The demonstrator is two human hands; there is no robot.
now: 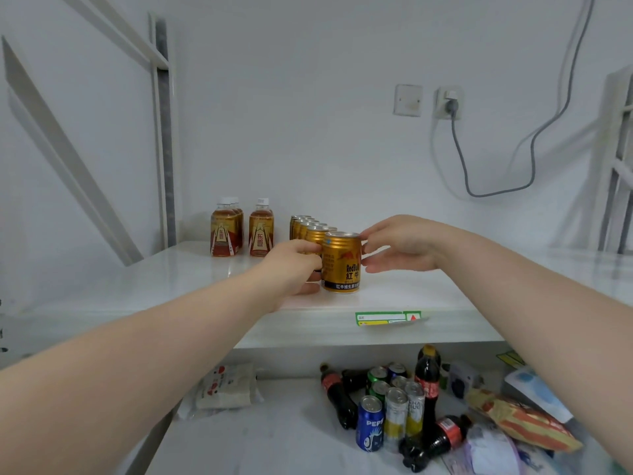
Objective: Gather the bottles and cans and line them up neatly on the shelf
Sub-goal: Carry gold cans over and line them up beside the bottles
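Our left hand point(294, 265) grips the front gold can point(342, 262) on the upper shelf point(205, 303), while our right hand point(400, 245) stays loose, fingertips touching its rim. A gold row point(310, 228) and tea bottles point(261, 231) stand lined up. We've cola bottles point(426, 375) and cans point(370, 426) below left to gather.

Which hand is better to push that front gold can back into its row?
Probably left. The left hand grips the gold metal can round its side; the right hand only touches it with fingertips.

Gold can point(342, 262): shiny metal. Shelf point(171, 286): glossy white, smooth. Amber bottles point(239, 229): clear plastic, printed labels.
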